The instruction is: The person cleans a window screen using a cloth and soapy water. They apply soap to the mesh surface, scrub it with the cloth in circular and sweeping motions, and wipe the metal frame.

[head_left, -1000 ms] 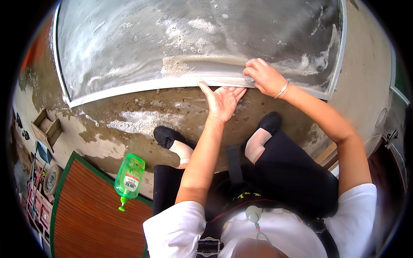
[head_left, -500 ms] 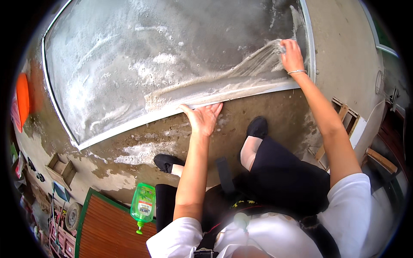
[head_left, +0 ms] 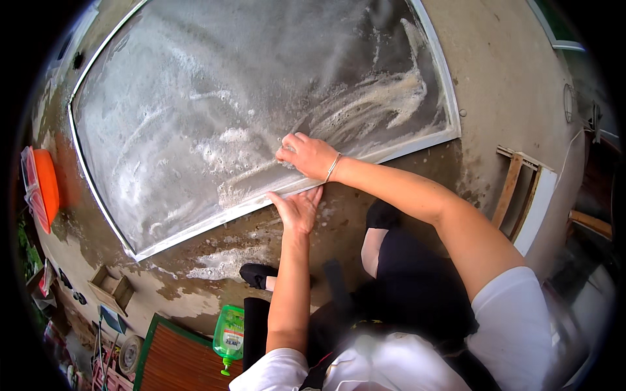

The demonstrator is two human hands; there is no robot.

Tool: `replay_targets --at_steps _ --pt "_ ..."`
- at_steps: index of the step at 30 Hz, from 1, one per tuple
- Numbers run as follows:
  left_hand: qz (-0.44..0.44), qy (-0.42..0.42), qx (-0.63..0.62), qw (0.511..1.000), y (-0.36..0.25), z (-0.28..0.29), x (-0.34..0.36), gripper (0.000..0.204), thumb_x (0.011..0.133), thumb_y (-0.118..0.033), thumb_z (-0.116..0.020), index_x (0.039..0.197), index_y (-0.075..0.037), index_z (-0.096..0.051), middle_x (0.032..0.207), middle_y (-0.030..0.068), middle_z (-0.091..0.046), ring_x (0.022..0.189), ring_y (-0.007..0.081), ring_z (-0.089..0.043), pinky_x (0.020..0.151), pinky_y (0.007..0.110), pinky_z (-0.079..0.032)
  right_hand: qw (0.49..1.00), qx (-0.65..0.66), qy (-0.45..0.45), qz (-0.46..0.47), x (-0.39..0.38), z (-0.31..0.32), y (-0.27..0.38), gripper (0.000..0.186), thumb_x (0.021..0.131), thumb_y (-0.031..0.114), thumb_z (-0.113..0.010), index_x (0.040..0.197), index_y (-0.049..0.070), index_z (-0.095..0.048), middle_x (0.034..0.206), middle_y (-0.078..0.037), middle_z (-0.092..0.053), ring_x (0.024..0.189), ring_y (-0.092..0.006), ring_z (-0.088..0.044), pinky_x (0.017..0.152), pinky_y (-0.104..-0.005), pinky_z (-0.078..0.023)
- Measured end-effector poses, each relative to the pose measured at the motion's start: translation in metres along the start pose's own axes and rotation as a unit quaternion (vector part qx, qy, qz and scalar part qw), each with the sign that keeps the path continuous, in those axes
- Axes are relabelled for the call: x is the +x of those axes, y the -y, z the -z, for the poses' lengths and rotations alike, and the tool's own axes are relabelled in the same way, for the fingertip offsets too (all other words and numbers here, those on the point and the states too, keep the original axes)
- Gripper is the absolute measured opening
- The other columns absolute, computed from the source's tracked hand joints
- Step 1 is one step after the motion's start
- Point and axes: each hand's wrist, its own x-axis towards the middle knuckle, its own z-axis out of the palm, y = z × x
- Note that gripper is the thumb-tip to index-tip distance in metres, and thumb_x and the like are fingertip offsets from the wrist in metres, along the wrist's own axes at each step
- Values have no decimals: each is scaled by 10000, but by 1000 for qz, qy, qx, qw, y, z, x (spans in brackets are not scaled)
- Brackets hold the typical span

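White-framed rectangular grey panel [head_left: 254, 85], lathered with white suds: lying in front of the legs on wet, tan concrete floor [head_left: 508, 78]. Near edge slanting upward from left corner to right corner. Right edge leaning away up-left; far end cut off by top of view, so long axis hard to settle.

Red-brown corrugated sheet with dark green border [head_left: 176, 355], lower left. Slatted wooden frame with white board along one side [head_left: 506, 189], at right. Round orange plastic basin [head_left: 45, 186], tipped on edge at far left. Small black-grey wheel [head_left: 130, 354] and open-topped wooden box [head_left: 107, 300], both left of the corrugated sheet's upper part or beside it.

Translucent green pump bottle [head_left: 228, 329], beside left leg, pump head toward bottom of view. White-and-red label [head_left: 233, 335] on its face, small printing, upside down from here.

Left hand [head_left: 300, 210]: palm up at near edge, thumb spread wide from fingers, fingertips against frame, loosely open. Right hand [head_left: 312, 156]: on sudsy surface just above, fingers curled down; anything held underneath, cannot tell. Thin silver-coloured bracelet [head_left: 334, 167] around right wrist.
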Motion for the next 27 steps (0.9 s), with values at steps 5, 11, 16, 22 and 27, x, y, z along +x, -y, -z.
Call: replay_targets --at_steps 5,11,16,22,27 --pt "-1 -24 7 1000 -5 -1 -3 976 807 -775 -136 1442 -34 -149 1489 183 -189 1356 409 -198 1102 482 -221 976 -200 -89 -18 5 74 -100 372 748 22 -604 1078 151 -491 1047 -97 -478 937 -302 -519 756 -374 -503" --pt "3 0 28 1000 -2 0 4 1001 785 -798 -160 1451 -51 -121 1492 180 -182 1360 410 -186 1107 479 -204 854 -307 -239 -346 -32 157 -207 351 771 68 -623 1087 137 -487 1083 -131 -498 984 -345 -513 853 -426 -451" --pt "1 -21 52 998 -4 3 -1 1029 766 -820 -167 1456 -59 -100 1487 181 -194 1354 413 -203 1108 475 -192 913 -220 -246 -238 -10 110 -139 359 724 43 -657 1034 116 -491 1018 -117 -501 941 -331 -523 834 -413 -455" --pt "10 1 124 992 -10 2 -5 999 821 -762 -134 1433 25 -82 1487 215 -166 1358 399 -203 1104 453 -235 970 131 -35 -201 20 31 -10 334 741 113 -654 1030 116 -487 1028 -132 -464 1009 -334 -505 875 -389 -427" --pt "214 4 371 904 -55 -12 -4 1028 817 -774 -98 1316 89 -349 1256 217 -513 1182 309 -485 989 392 -394 928 251 -23 -274 18 18 -3 371 787 232 -641 1082 64 -491 1090 -143 -502 1042 -270 -497 899 -344 -409"
